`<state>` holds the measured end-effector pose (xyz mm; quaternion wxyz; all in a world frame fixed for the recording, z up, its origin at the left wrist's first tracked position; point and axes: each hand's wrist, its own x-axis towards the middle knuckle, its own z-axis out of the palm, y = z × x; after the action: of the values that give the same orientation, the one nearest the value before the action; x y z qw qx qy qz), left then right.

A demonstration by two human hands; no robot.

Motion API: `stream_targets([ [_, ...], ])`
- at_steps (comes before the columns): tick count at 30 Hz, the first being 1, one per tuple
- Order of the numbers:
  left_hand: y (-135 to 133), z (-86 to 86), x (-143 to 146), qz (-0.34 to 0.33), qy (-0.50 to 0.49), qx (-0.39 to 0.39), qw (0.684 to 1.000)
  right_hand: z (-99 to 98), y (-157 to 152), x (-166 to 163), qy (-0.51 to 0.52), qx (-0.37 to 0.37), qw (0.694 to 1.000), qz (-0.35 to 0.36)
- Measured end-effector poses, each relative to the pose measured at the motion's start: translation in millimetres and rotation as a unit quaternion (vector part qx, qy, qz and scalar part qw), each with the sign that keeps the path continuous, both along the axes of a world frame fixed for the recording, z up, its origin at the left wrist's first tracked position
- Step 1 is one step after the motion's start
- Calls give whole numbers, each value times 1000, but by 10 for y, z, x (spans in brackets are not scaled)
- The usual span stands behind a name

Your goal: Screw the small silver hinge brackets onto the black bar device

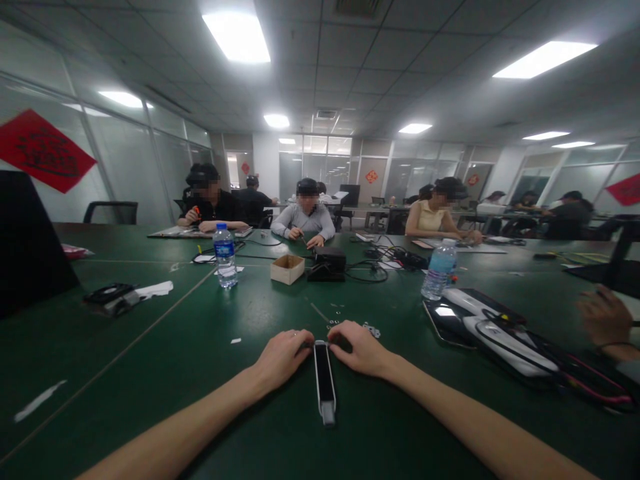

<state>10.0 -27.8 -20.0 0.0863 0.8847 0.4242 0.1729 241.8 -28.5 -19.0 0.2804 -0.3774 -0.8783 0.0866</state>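
Observation:
A narrow black device with a white frame (325, 381) lies lengthwise on the green table (200, 360) right in front of me. My left hand (283, 357) rests on the table with its fingertips against the far left end of the device. My right hand (360, 347) is curled at the far right end, touching it too. A small metal part (373, 330) and several tiny screws (334, 312) lie just beyond my right hand.
Two water bottles (225, 255) (439, 269), a small cardboard box (287, 269) and a black unit with cables (327, 265) stand mid-table. More devices and cables (500, 333) lie at the right, near another person's hand (605, 320). Several people sit at the far side.

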Motion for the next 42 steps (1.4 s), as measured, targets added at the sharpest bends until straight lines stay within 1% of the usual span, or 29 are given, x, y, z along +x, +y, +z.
stream_targets([
  [6, -11, 22, 10, 10, 3, -10, 1000, -5, 99, 79, -6, 20, 994, -106],
  [9, -17, 31, 14, 12, -7, -13, 1000, -37, 151, 115, -39, 24, 990, -131],
  [14, -9, -1, 10, 10, -23, -7, 1000, -75, 181, 130, -77, 20, 986, -146],
  [17, -1, -24, 9, 9, -28, -6, 1000, -81, 186, 133, -88, 25, 986, -136],
  [22, -22, 13, 23, 12, -25, -9, 1000, -68, 190, 135, -93, 38, 988, -116],
  [26, -43, 44, 30, 14, -21, -7, 1000, -54, 192, 112, -96, 36, 987, -126],
  [34, -31, 11, 15, 4, -28, 3, 1000, -62, 186, 78, -89, 18, 986, -137],
  [42, -45, 37, 26, 3, -21, 4, 1000, -34, 160, 46, -88, -3, 986, -142],
])
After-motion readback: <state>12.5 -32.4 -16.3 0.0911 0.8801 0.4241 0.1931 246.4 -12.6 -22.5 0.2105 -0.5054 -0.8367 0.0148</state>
